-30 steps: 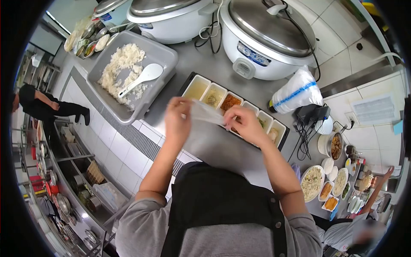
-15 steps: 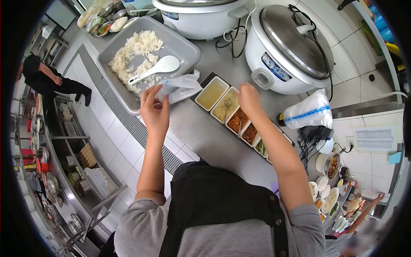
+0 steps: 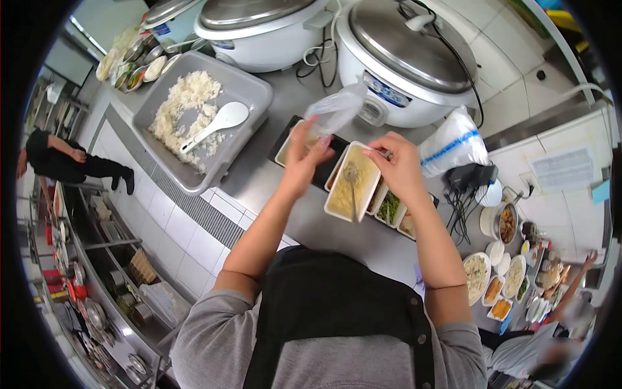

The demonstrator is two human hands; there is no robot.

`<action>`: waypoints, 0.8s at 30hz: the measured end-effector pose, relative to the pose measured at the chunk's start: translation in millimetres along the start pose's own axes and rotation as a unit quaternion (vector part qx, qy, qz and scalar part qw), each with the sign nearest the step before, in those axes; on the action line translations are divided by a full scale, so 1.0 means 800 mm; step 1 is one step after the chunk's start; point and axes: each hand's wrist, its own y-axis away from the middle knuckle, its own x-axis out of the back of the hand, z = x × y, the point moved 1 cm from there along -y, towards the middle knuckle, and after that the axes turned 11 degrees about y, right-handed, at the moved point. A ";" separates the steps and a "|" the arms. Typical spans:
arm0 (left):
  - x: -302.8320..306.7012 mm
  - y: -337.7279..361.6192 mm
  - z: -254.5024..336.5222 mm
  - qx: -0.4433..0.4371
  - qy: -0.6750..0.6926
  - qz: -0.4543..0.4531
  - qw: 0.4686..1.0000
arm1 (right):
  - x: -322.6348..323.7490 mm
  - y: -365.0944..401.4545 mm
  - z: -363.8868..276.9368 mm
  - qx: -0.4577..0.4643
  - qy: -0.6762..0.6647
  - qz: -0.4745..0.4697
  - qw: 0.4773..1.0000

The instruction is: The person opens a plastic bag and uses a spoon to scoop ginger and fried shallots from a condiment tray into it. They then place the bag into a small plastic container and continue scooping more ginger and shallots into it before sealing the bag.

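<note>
My right hand (image 3: pixel 396 161) grips the rim of a white rectangular container (image 3: pixel 352 185), lifted and tilted above the black tray (image 3: pixel 322 175). Inside it are a pale yellow food and a metal spoon (image 3: pixel 352 188). My left hand (image 3: pixel 302 159), a little blurred, has a clear plastic bag (image 3: pixel 338 109) at its fingertips, above the tray's far end. Partly behind that hand is another container (image 3: pixel 283 154) in the tray. Chopped greens (image 3: pixel 389 209) fill a container to the right of the lifted one.
A grey tub (image 3: pixel 253 107) holds white rice (image 3: pixel 188 97) and a rice paddle (image 3: pixel 227 120). Large rice cookers (image 3: pixel 405 65) line the back. A roll of plastic bags (image 3: pixel 453 146) and cables stand at right, dishes (image 3: pixel 476 275) beyond. Other people (image 3: pixel 65 155) are at left and far right.
My right hand has lifted the container with the spoon out of the tray and toward me. My left hand has moved right with the plastic bag, away from the rice tub.
</note>
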 end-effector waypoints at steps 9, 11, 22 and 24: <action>-0.047 0.047 -0.069 0.206 0.110 -0.086 0.969 | 0.000 0.066 -0.015 0.028 0.097 0.073 0.992; -0.047 0.047 -0.064 0.122 -0.011 -0.078 0.989 | 0.009 0.081 -0.034 0.069 0.200 0.059 0.976; -0.051 0.055 -0.047 0.089 -0.090 -0.063 0.990 | -0.041 0.087 -0.013 0.197 0.345 -0.071 0.915; -0.051 0.055 -0.048 0.095 -0.073 -0.056 0.991 | -0.043 0.087 -0.012 0.190 0.343 -0.083 0.916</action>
